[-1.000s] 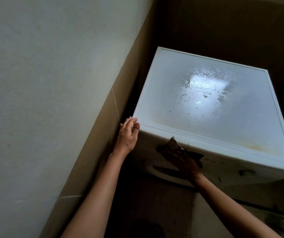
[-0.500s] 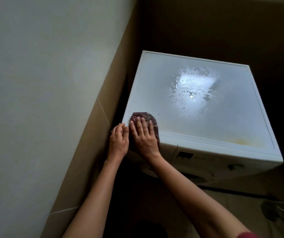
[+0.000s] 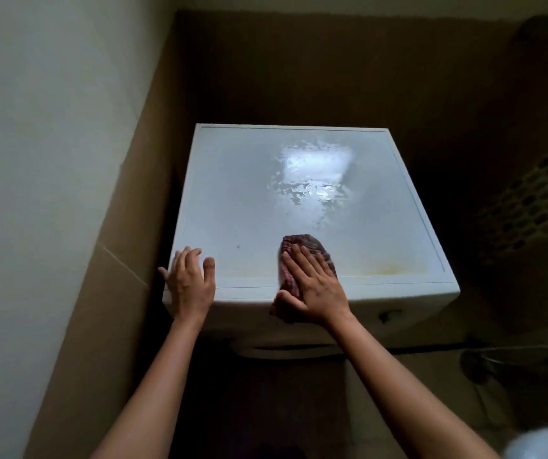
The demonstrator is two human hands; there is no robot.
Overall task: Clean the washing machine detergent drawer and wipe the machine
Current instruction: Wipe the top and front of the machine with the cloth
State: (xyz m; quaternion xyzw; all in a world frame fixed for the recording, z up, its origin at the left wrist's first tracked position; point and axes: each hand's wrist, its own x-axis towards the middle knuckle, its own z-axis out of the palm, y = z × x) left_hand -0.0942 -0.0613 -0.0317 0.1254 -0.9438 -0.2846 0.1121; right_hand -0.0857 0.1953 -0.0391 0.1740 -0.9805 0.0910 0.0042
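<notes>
While the left hand (image 3: 190,283) is laid flat on the front left corner of the washing machine (image 3: 233,180), with its fingers straight and nothing held in it, the right hand (image 3: 312,289) is pressed palm-down on a dark reddish cloth (image 3: 310,247). The fingers of that hand are kept straight and close together on the fabric, so the cloth is pressed rather than gripped. The cloth is spread at the middle of the top's front edge, and its near end is draped over that edge under the heel of the hand. Both hands are set well apart along the front edge. A glistening wet patch (image 3: 312,180) is seen towards the back of the top, and a yellowish stain (image 3: 385,268) along the front edge towards the right corner. A small dark speck (image 3: 238,246) is seen between the hands. The machine is stood against a pale wall (image 3: 51,144) on the left.
</notes>
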